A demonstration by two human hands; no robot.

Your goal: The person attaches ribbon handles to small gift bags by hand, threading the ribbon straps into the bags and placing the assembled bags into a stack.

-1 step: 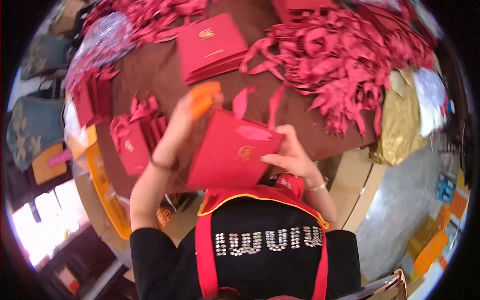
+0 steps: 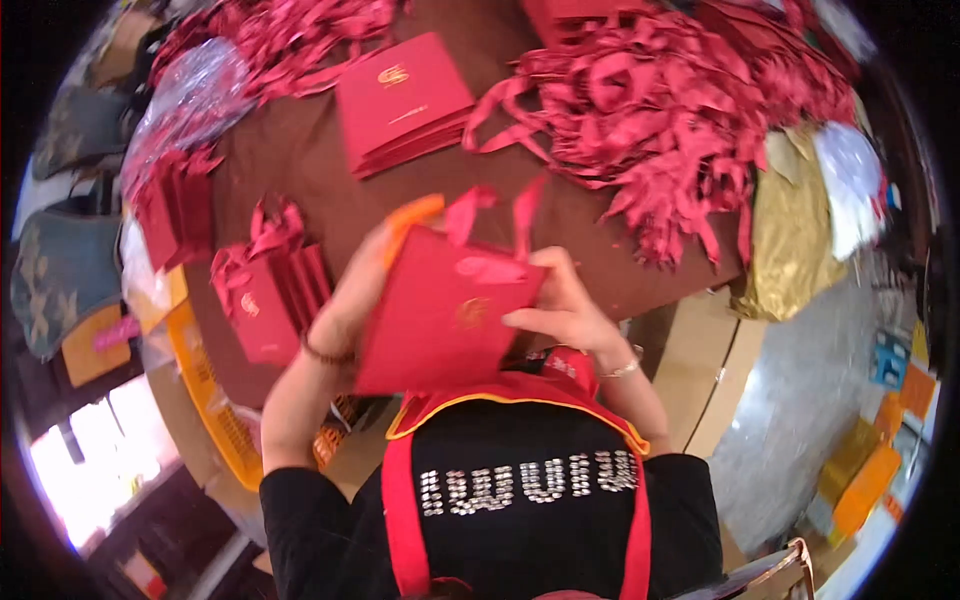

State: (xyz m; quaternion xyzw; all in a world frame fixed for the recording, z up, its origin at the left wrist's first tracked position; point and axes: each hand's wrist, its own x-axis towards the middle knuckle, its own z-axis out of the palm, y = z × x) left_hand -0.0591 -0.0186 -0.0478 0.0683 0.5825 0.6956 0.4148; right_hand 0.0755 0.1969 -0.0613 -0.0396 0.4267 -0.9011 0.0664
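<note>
A red paper gift bag (image 2: 440, 330) with a gold emblem and pink-red ribbon handles stands tilted in front of my chest. My right hand (image 2: 568, 305) grips its upper right edge, thumb on the front face and fingers behind. At the bag's left edge is my left hand (image 2: 362, 285), its fingers mostly hidden behind the bag. Something bright orange (image 2: 412, 213) covers or lies against those fingers; whether it is worn or held I cannot make out. Beyond the bag, a stack of flat red bags (image 2: 405, 100) lies on the brown-covered table (image 2: 290, 150).
Tangled red ribbon handles (image 2: 650, 120) are heaped at the far right, beside a gold plastic bag (image 2: 795, 230). Standing red bags (image 2: 262, 310) are at the left, near crumpled clear plastic (image 2: 200, 85). A yellow-orange crate (image 2: 215, 400) sits below the table's left edge. Chairs (image 2: 70, 270) stand further left.
The bag and both hands have shifted slightly left. My left hand and the orange thing have come down against the bag's upper left edge. The whole view has also shifted a little.
</note>
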